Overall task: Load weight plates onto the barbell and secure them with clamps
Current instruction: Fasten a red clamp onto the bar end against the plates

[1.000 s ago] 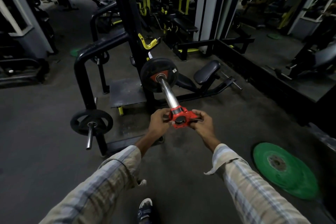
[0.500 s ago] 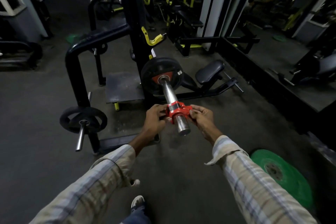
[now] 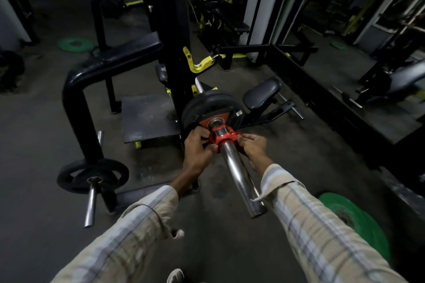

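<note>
A chrome barbell sleeve [image 3: 239, 174] points toward me from the rack. A black weight plate [image 3: 213, 104] with a red centre sits far up the sleeve. A red clamp [image 3: 221, 136] rings the sleeve right next to the plate; whether it touches the plate I cannot tell. My left hand [image 3: 197, 151] grips the clamp's left side. My right hand [image 3: 254, 148] grips its right side. Both plaid sleeves reach in from below.
A green plate [image 3: 358, 225] lies flat on the floor at the right. A black rack frame [image 3: 76, 108] stands left, with a small black plate [image 3: 92, 176] on its storage peg. A padded seat [image 3: 262, 94] sits behind the barbell. My shoe [image 3: 176, 276] shows at the bottom edge.
Both hands have slid the red clamp from the sleeve's tip up along the sleeve to beside the black plate. The camera has moved closer.
</note>
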